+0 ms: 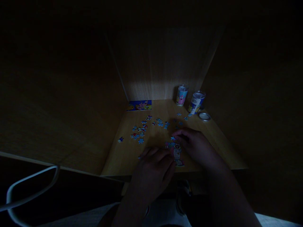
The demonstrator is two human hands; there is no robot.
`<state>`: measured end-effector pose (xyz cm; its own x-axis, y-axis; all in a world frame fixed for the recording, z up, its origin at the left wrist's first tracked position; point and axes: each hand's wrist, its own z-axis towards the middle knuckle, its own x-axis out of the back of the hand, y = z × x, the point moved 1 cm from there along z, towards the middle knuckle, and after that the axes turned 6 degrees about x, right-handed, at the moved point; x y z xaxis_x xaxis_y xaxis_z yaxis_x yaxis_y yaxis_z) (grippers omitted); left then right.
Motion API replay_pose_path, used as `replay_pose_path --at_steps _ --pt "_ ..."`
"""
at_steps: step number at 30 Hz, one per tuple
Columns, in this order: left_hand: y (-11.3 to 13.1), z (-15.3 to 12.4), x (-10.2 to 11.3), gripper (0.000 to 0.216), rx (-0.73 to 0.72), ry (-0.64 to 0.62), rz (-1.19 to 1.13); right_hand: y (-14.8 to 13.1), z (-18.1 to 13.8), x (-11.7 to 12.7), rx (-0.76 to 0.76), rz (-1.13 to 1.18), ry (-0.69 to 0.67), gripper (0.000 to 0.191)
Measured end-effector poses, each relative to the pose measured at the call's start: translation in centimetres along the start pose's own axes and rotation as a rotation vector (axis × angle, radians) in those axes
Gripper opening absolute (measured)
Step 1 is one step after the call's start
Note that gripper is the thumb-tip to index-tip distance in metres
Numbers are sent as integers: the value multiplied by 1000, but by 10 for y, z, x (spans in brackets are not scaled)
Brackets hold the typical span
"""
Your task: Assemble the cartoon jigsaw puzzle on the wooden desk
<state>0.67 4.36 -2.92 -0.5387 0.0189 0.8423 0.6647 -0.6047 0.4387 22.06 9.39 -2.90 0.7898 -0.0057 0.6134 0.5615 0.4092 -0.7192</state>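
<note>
Dim light falls on a wooden surface with jigsaw pieces. My right hand (193,141) pinches a light-blue puzzle piece (173,138) between thumb and fingertips, just above the far edge of a partly joined puzzle (177,151). Flat over the left side of that puzzle lies my left hand (156,160), fingers stretched out and hiding part of it. Loose puzzle pieces (142,128) are scattered beyond my left hand, and several more lie past my right hand. A single piece (120,139) sits apart at the left.
Two printed cans (181,95) (196,102) stand at the back right, with a round metal lid (204,116) near them. A cartoon picture card (139,105) lies at the back left. Wooden panels enclose the surface on three sides. A white cable (33,195) loops at lower left.
</note>
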Motion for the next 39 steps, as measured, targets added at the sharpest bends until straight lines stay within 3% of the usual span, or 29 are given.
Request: replay_pose_path --at_steps 39 --pt "-1 0 2 12 4 15 -12 -1 8 -9 153 -220 -6 20"
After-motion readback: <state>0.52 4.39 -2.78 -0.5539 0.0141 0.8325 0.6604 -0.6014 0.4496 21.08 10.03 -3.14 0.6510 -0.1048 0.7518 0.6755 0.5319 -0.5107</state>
